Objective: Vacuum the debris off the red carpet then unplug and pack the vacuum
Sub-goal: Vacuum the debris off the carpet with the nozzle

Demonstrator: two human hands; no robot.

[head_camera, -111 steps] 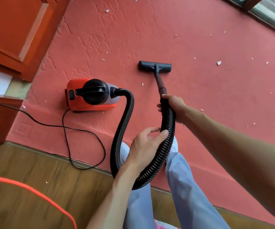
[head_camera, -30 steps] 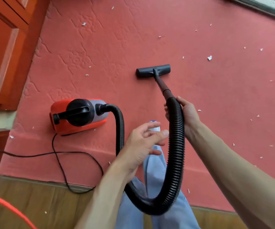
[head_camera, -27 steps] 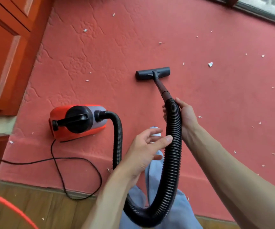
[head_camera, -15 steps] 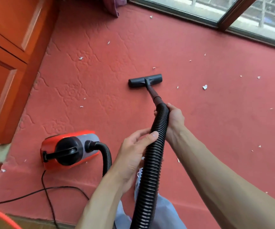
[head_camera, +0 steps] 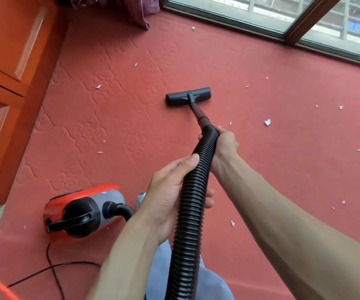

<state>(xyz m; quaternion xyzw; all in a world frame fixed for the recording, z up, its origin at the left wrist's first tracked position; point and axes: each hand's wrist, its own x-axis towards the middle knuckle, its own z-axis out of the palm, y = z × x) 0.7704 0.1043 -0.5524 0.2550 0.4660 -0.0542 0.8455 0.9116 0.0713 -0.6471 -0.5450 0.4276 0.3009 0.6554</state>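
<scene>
The left hand (head_camera: 170,191), open beside the hose (head_camera: 192,202) a moment ago, now curls round it, just nearer than the right hand (head_camera: 224,146) gripping the hose's far end. With both hands steering, the nozzle (head_camera: 187,96) rests mid-carpet (head_camera: 131,126); scraps (head_camera: 267,122) lie to its right, so vacuuming is likely far from done.

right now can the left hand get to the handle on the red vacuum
Probably not yet: the left hand grips the hose, and the carry handle on the vacuum canister sits down on the carpet. Nothing lies between; letting go and bending should do it.
</scene>
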